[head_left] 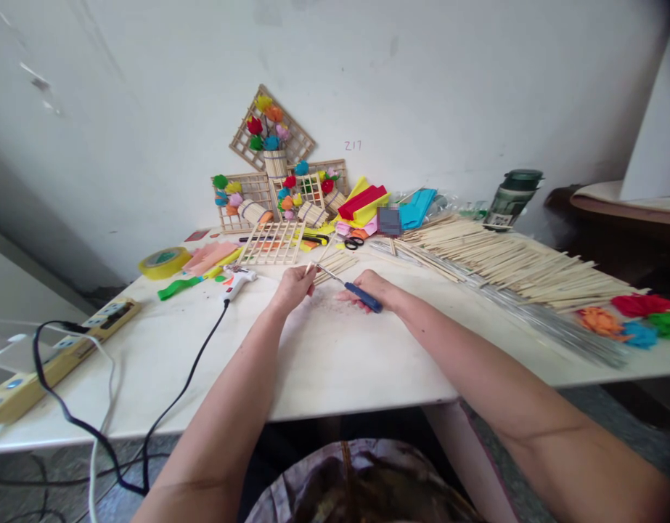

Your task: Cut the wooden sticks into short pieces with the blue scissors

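Observation:
My left hand (295, 285) is closed in a pinch on a thin wooden stick (311, 267) above the white table (324, 363). My right hand (367, 288) is wrapped round a blue-handled cutting tool (361, 296), whose metal tip points up-left to the stick. A small bundle of short sticks (335, 265) lies just beyond both hands. A wooden lattice frame (272, 242) lies flat further back.
A glue gun (235, 281) with a black cord lies left of my hands. A power strip (51, 356), yellow tape roll (163, 261), long stick pile (520, 265), paper flowers (628, 319), a bottle (512, 197), scissors (353, 242) and finished flower frames (272, 152) surround the work spot.

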The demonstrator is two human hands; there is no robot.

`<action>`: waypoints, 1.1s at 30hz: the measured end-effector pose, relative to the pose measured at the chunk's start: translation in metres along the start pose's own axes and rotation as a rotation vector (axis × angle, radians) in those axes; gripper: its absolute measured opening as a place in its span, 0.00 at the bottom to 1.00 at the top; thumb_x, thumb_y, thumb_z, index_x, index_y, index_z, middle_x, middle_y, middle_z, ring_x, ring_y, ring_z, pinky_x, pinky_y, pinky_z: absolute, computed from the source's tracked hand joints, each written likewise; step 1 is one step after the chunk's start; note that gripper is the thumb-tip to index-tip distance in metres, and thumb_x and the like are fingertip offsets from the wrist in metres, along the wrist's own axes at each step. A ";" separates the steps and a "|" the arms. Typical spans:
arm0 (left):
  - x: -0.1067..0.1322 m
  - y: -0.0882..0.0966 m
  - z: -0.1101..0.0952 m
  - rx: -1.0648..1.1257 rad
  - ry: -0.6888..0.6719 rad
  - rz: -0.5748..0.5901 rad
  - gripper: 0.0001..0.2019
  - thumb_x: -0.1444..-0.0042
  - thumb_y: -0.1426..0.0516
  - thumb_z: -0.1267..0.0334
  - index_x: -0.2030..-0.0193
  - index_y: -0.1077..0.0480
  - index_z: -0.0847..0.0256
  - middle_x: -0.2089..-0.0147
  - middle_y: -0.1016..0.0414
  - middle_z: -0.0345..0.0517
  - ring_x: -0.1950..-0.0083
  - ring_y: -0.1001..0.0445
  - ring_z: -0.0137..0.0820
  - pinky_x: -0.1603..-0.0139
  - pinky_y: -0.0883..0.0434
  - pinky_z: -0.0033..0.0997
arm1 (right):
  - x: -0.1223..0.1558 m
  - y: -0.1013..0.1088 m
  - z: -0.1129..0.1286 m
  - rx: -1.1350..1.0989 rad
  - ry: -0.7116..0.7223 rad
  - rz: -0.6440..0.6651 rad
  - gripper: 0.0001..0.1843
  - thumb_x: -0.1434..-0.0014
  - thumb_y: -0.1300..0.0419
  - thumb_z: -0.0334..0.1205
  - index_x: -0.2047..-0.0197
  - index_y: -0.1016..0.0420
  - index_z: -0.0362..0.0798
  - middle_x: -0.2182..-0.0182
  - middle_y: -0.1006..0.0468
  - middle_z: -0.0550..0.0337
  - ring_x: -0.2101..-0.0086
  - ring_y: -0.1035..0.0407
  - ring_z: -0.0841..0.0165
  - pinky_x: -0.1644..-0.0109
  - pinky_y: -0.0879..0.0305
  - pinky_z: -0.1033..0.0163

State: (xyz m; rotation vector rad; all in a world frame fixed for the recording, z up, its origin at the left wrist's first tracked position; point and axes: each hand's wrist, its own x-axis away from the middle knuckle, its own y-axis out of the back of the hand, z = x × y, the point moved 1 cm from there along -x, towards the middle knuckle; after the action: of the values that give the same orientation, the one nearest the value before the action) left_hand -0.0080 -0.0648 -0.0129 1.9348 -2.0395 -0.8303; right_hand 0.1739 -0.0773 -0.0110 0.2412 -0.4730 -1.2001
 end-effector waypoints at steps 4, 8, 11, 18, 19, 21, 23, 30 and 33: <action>-0.001 0.000 0.004 0.045 0.023 -0.034 0.21 0.50 0.52 0.48 0.66 0.30 0.66 0.87 0.40 0.35 0.85 0.46 0.21 0.82 0.47 0.23 | -0.003 -0.002 -0.002 -0.023 -0.006 0.029 0.23 0.69 0.32 0.53 0.82 0.34 0.41 0.89 0.34 0.65 0.89 0.42 0.78 0.89 0.43 0.73; -0.002 -0.003 0.006 0.059 0.039 -0.073 0.21 0.50 0.51 0.49 0.66 0.30 0.67 0.87 0.41 0.35 0.85 0.47 0.20 0.82 0.48 0.22 | -0.002 0.005 0.000 0.004 -0.035 0.063 0.23 0.67 0.33 0.53 0.80 0.33 0.41 0.89 0.34 0.65 0.89 0.42 0.78 0.88 0.43 0.72; -0.004 -0.007 0.007 0.068 0.044 -0.067 0.20 0.50 0.51 0.50 0.64 0.30 0.66 0.87 0.41 0.34 0.86 0.48 0.20 0.83 0.48 0.22 | 0.001 0.016 0.002 0.079 -0.041 0.059 0.23 0.66 0.33 0.53 0.80 0.33 0.41 0.89 0.34 0.64 0.89 0.41 0.77 0.88 0.43 0.73; -0.004 -0.013 0.009 0.127 0.055 -0.040 0.21 0.51 0.51 0.50 0.63 0.30 0.67 0.87 0.40 0.34 0.86 0.48 0.20 0.83 0.49 0.22 | 0.006 0.050 -0.003 0.124 -0.043 0.155 0.23 0.63 0.35 0.55 0.81 0.33 0.40 0.88 0.33 0.63 0.88 0.40 0.77 0.87 0.44 0.72; -0.003 -0.013 0.009 0.131 0.060 -0.033 0.21 0.51 0.51 0.50 0.62 0.30 0.67 0.87 0.40 0.34 0.86 0.48 0.20 0.83 0.49 0.22 | 0.006 0.054 -0.004 0.119 -0.043 0.138 0.23 0.63 0.35 0.55 0.81 0.33 0.40 0.89 0.34 0.63 0.88 0.41 0.77 0.87 0.45 0.72; -0.003 -0.014 0.008 0.141 0.068 -0.019 0.21 0.51 0.50 0.50 0.62 0.30 0.66 0.87 0.41 0.34 0.86 0.48 0.19 0.83 0.50 0.21 | 0.005 0.060 -0.007 0.108 -0.041 0.104 0.23 0.62 0.36 0.55 0.80 0.33 0.41 0.89 0.34 0.63 0.89 0.42 0.78 0.88 0.47 0.72; -0.002 -0.014 0.008 0.156 0.069 -0.007 0.21 0.52 0.50 0.49 0.62 0.30 0.66 0.87 0.41 0.33 0.86 0.48 0.19 0.83 0.50 0.21 | 0.003 0.065 -0.010 0.100 -0.042 0.086 0.23 0.62 0.36 0.55 0.79 0.33 0.41 0.89 0.35 0.64 0.89 0.42 0.78 0.88 0.47 0.73; -0.001 -0.015 0.009 0.269 0.067 0.015 0.20 0.52 0.48 0.51 0.62 0.31 0.67 0.86 0.40 0.33 0.86 0.49 0.17 0.83 0.51 0.20 | -0.006 0.069 -0.020 0.197 -0.014 0.003 0.24 0.65 0.35 0.56 0.79 0.32 0.41 0.86 0.33 0.62 0.86 0.41 0.78 0.85 0.45 0.72; 0.000 -0.016 0.008 0.326 0.077 0.034 0.19 0.51 0.48 0.52 0.61 0.32 0.67 0.86 0.41 0.33 0.86 0.50 0.17 0.84 0.53 0.20 | -0.012 0.070 -0.025 0.340 -0.009 -0.084 0.25 0.66 0.36 0.59 0.79 0.31 0.42 0.84 0.32 0.60 0.84 0.39 0.75 0.83 0.44 0.70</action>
State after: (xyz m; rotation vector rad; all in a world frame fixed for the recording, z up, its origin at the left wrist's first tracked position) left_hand 0.0017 -0.0622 -0.0278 2.0471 -2.2681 -0.4277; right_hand 0.2404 -0.0426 -0.0058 0.5513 -0.6805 -1.1986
